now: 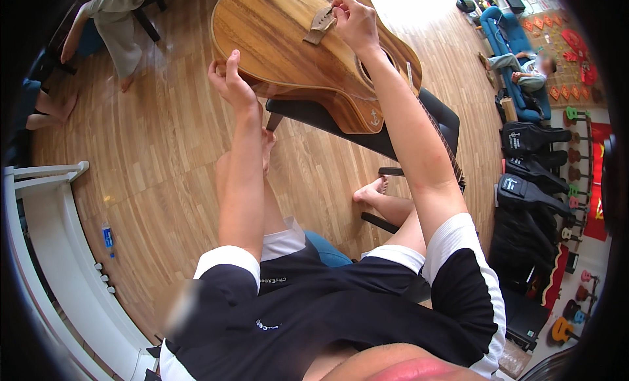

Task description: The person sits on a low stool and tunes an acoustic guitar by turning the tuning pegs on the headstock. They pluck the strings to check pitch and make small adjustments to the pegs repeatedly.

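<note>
A brown wooden acoustic guitar [275,27] lies face up across a black stool [314,119], its neck running down to the right behind my right forearm. My right hand [356,24] is over the guitar's bridge [320,25], with thumb and fingers pinched together at the row of pins. What they pinch is too small to make out. At the near left edge of the guitar body is my left hand [234,86], thumb raised and apart from the bent fingers. Its thumb tip overlaps the body's rim; whether it touches cannot be told. The soundhole is partly hidden by my right arm.
A white piece of furniture [49,217] stands at the left, with a bottle [107,240] on the wooden floor nearby. Other people's legs [121,47] show at upper left. A person [527,70] sits on a blue sofa [504,27] at right, near black guitar bags [524,194].
</note>
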`<state>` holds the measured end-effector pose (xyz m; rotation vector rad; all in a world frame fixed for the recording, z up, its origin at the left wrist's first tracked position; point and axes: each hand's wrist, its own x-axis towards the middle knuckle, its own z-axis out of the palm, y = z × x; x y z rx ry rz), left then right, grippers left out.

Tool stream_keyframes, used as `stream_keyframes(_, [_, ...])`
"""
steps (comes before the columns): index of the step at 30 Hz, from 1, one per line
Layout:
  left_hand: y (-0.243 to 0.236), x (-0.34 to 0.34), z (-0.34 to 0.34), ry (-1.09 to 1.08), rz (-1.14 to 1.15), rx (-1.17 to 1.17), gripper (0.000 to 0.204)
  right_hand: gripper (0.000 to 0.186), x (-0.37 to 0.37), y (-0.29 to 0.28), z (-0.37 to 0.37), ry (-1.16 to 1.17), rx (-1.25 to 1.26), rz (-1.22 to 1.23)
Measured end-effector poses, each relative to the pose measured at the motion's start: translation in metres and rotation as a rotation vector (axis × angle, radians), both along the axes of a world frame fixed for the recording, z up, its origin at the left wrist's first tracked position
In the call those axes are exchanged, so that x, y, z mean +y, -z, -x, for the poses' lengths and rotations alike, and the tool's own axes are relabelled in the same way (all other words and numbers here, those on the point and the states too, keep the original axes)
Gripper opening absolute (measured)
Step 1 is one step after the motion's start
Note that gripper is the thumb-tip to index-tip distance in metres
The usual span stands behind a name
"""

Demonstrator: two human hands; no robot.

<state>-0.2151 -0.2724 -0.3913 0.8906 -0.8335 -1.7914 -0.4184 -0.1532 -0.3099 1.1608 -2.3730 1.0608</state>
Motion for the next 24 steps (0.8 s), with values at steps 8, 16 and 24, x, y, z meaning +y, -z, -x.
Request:
stream_keyframes(8, [-0.002,0.0,0.002,-0.045,0.022,0.026,0.066,0.01,0.007,0.003,-0.002,-0.039,-0.19,0.177])
stream_keyframes(16, [0.016,-0.021,0.004,0.086,0.046,0.115,0.052,0.014,0.017,0.003,-0.019,0.0,-0.318,0.412])
stream_keyframes(24, [-0.002,0.001,0.002,0.262,0.027,-0.005,0.066,0.006,0.172,0.025,-0.153,0.03,-0.293,0.442])
